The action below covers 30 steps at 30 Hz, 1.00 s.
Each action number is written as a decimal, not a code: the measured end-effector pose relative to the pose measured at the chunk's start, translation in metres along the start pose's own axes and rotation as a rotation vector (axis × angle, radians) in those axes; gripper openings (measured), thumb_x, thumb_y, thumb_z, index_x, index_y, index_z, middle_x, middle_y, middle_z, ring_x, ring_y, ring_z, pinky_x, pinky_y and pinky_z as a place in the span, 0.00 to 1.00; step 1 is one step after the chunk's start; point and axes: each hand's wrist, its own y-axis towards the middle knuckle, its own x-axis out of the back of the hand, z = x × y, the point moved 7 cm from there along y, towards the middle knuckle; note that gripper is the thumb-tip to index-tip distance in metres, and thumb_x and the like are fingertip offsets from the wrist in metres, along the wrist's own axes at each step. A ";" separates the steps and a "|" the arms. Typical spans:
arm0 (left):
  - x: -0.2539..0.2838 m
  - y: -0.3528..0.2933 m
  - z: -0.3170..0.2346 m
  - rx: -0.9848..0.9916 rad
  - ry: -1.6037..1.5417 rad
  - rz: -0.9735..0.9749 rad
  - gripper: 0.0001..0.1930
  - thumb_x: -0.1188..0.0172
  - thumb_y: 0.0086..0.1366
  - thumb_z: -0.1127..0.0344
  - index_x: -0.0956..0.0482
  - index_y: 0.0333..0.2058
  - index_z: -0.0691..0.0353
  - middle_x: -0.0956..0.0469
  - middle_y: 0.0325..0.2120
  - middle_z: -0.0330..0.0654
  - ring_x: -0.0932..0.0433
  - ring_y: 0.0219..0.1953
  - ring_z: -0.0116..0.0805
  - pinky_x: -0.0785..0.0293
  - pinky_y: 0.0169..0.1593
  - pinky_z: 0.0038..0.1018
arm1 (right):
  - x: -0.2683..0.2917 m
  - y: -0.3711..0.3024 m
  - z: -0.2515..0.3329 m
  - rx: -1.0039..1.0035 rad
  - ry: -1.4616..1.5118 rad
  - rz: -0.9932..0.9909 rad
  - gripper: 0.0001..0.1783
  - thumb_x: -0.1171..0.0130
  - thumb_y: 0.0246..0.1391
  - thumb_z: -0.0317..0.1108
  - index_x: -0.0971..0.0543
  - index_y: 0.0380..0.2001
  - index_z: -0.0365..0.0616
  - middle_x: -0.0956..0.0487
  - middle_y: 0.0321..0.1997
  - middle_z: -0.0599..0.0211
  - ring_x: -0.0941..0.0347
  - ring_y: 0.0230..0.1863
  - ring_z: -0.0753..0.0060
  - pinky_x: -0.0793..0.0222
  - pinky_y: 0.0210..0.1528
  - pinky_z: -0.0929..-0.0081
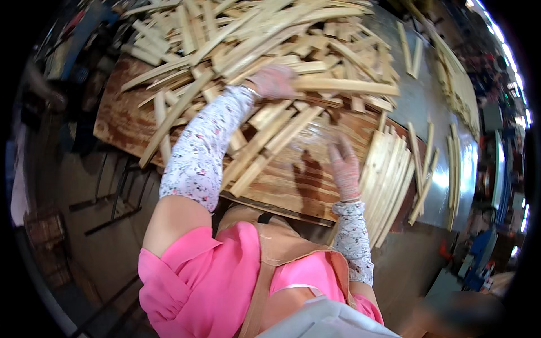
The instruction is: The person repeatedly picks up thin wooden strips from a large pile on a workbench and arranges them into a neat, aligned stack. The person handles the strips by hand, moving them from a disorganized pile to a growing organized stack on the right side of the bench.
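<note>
My left hand (273, 82), in a pale pinkish glove and slightly blurred, reaches to the front of a heap of wooden strips. Its fingers are closed at the left end of a pale wooden strip (348, 85), which points off to the right. My right hand (344, 169), gloved alike, hovers over the plywood tabletop (276, 194) with fingers stretched out and nothing in them. Just right of it, several pale strips (384, 177) lie side by side in a neat row. Two longer strips (270, 147) lie slantwise between my arms.
A large jumbled heap of wooden strips (225, 34) covers the far side. On the right, a grey metal table (442, 197) bears loose strips (452, 174) and a long stack of strips (456, 79). A dark metal stand (121, 197) is on the floor at left.
</note>
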 end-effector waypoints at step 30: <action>-0.018 -0.335 0.092 0.175 -0.650 -0.652 0.36 0.33 0.74 0.64 0.36 0.75 0.66 0.29 0.70 0.48 0.26 0.67 0.40 0.29 0.70 0.33 | 0.104 -0.114 -0.141 0.026 -1.324 -0.671 0.39 0.30 0.57 0.39 0.28 0.71 0.53 0.18 0.56 0.58 0.25 0.59 0.48 0.29 0.63 0.49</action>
